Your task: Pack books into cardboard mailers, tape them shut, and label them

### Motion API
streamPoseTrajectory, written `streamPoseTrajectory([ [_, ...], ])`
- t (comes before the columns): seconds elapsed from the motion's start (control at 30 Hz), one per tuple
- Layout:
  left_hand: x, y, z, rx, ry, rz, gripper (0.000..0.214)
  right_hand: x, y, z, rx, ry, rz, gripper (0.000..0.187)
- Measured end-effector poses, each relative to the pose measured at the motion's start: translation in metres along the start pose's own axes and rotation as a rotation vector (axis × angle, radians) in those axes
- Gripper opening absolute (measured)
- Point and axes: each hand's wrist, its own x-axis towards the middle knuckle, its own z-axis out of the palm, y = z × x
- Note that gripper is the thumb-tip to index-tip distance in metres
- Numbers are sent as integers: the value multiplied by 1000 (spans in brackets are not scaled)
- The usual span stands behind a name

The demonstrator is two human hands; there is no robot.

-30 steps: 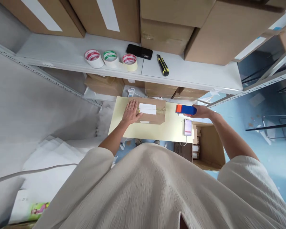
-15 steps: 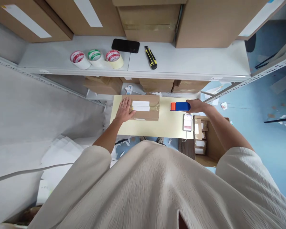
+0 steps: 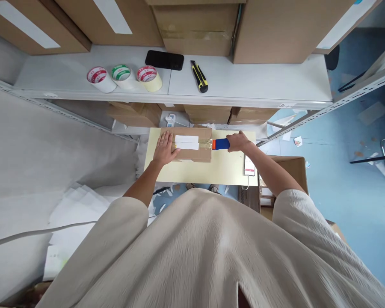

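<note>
A brown cardboard box with white labels and clear tape along its top lies on the pale yellow table. My left hand rests flat on its left end, fingers stretched out. Gripped in my right hand is a blue and orange tape dispenser. The dispenser's orange front is at the box's right end, by the shiny tape there; whether it touches the cardboard I cannot tell.
On the grey shelf are tape rolls, a black phone and a yellow box cutter, with large cartons behind. A plugged-in phone lies at the table's right edge, beside an open carton holding small boxes.
My right hand has brought the tape dispenser left, from over the table to the box's right end. My left hand stays on the box. The view has shifted slightly.
</note>
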Motion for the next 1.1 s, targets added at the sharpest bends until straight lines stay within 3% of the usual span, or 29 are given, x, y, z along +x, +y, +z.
streamPoseTrajectory([
  [0.17, 2, -1, 1, -7, -1, 9, 108, 5, -13, 8, -89, 53, 19, 53],
  [0.27, 1, 0, 2, -10, -1, 11, 108, 7, -18, 22, -52, 6, 64, 53],
  [0.43, 1, 4, 1, -13, -2, 9, 108, 2, -12, 53, 331, 31, 351, 65],
  [0.57, 3, 7, -1, -38, -11, -3, 106, -2, -15, 75, 564, 108, 511, 52],
  [0.73, 1, 9, -1, -85, 10, 1, 108, -8, -44, 92, 495, 213, 534, 53],
  [0.97, -1, -2, -3, -90, -50, 59, 111, -14, -71, 106, 520, 114, 579, 48],
  [1.1, -3, -12, -9, -97, -97, 152, 121, -13, -85, 100, 623, 266, 659, 50],
])
